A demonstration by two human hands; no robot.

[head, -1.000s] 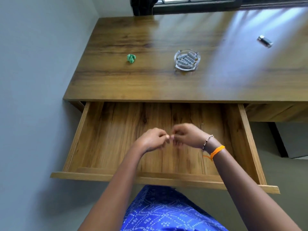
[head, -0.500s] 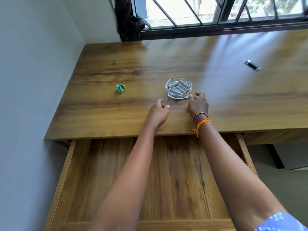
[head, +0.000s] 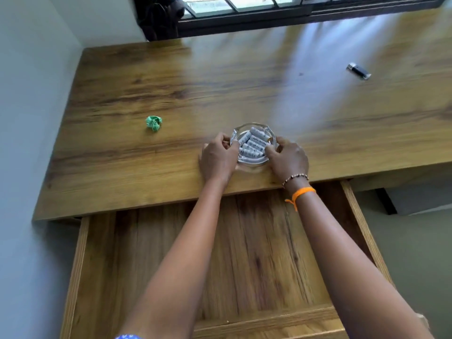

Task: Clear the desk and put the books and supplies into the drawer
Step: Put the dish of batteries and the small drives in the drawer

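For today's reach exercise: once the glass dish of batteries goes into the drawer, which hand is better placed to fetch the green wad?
Probably the left hand: the green wad lies on its side of the glass dish; the right hand would cross over.

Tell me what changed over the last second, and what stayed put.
Both hands left the open drawer and reached onto the desk. The left hand and right hand now grip the glass dish of batteries from either side. The green wad and black lighter stayed put.
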